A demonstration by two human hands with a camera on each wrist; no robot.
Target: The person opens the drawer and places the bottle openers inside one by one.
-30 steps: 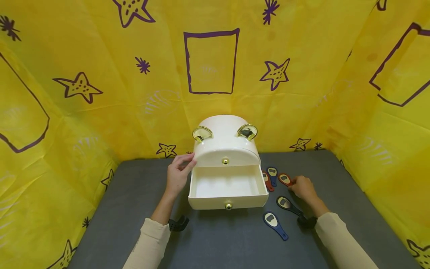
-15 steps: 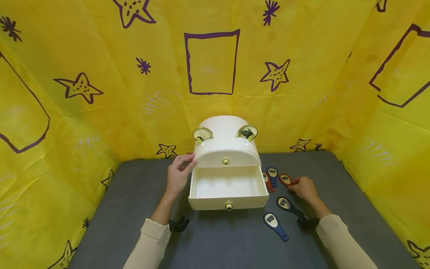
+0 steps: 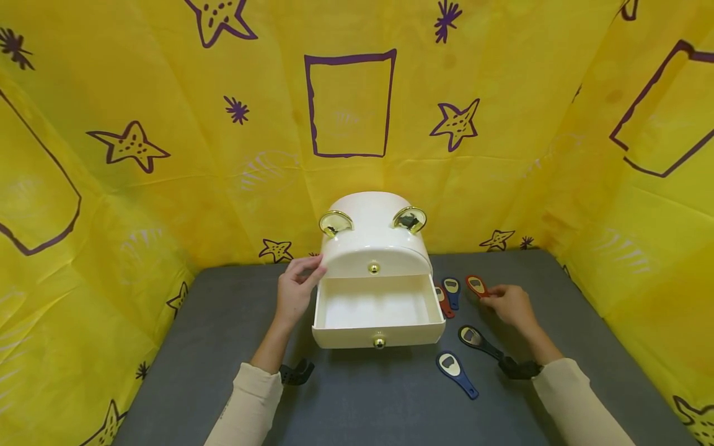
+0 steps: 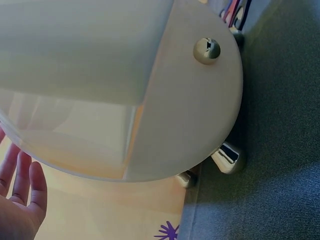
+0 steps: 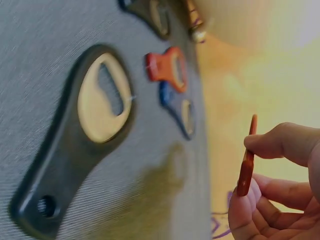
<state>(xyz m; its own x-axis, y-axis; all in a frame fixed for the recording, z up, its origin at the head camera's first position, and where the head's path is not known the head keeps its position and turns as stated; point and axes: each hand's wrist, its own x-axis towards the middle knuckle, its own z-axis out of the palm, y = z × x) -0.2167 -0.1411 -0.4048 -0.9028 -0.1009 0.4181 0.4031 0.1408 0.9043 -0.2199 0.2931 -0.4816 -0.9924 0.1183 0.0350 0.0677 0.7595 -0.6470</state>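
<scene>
A white rounded drawer box (image 3: 374,218) with gold ear-like trims stands at the back middle. Its lower drawer (image 3: 346,337) is pulled out, and no contents show inside. My left hand (image 3: 292,291) rests its fingertips against the box's left side; in the left wrist view the fingers (image 4: 37,182) are fairly straight beside the edge. To the right of the box, my right hand (image 3: 510,305) pinches a red bottle opener (image 5: 246,172) between thumb and fingers. The opener is raised off the table, seen edge-on in the right wrist view.
Beside the drawer lie another red opener (image 3: 446,306) and a blue opener (image 3: 452,288). A black opener (image 3: 474,337) lies in front of the right hand, and another blue opener (image 3: 456,373) nearer the front. Yellow patterned cloth (image 3: 357,179) walls the grey table (image 3: 379,409).
My right hand has lifted the red bottle opener and moved slightly back and to the right. The left hand and the drawer box stay in place.
</scene>
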